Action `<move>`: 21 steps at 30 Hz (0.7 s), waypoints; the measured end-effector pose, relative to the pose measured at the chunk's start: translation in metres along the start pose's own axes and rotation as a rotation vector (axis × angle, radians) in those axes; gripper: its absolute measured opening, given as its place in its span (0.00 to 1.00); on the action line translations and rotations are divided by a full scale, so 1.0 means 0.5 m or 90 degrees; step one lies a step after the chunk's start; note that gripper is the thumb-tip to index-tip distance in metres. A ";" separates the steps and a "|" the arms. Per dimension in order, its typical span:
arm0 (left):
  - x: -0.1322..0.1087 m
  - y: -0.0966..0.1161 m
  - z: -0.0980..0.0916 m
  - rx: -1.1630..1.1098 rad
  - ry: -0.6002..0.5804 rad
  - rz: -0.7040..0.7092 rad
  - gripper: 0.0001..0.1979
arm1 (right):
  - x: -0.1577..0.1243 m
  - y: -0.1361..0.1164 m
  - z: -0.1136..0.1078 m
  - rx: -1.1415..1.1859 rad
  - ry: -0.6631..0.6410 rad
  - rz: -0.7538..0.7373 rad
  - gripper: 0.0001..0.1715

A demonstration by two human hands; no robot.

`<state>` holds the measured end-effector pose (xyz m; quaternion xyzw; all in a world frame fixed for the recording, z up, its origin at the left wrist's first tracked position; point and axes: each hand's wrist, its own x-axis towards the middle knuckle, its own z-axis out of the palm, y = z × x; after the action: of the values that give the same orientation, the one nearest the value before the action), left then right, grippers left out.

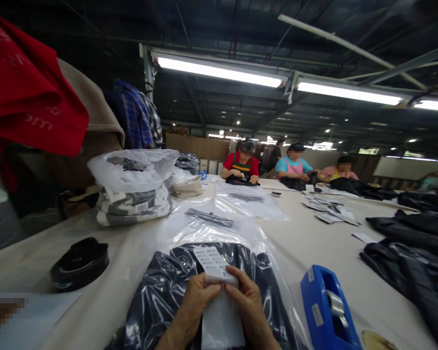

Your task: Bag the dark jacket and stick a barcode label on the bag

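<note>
A strip of white printed labels (209, 257) is pinched between both hands, its lower part hanging pale and blank toward me. My left hand (195, 304) holds its left edge, thumb and fingers closed. On the right edge, my right hand (248, 299) grips the strip, with its thumb close to the left thumb. Beneath both hands lies a black garment (156, 287) inside a clear plastic bag (177, 226), whose upper part spreads flat across the table.
Right of the bag stands a blue tape dispenser (316, 306). A black roll (80, 265) and a plastic bag of labels (135, 199) are at left. Black garments (416, 243) and scattered tags (330, 211) lie right. Several people sit across the table (295, 228).
</note>
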<state>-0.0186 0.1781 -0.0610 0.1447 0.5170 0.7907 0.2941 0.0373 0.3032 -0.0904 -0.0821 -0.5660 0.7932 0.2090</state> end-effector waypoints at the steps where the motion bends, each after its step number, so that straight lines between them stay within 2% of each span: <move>1: 0.000 0.001 0.000 0.000 -0.006 0.003 0.20 | 0.001 0.000 -0.003 -0.009 -0.002 0.012 0.30; 8: -0.004 0.006 0.003 0.048 -0.016 0.007 0.18 | 0.012 0.011 -0.019 -0.078 0.017 0.012 0.31; 21: 0.002 -0.006 -0.002 0.093 -0.011 0.020 0.17 | -0.007 -0.019 0.013 -0.041 0.076 0.044 0.24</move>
<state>-0.0190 0.1790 -0.0642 0.1809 0.5685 0.7541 0.2746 0.0401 0.2986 -0.0796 -0.1557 -0.5748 0.7748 0.2121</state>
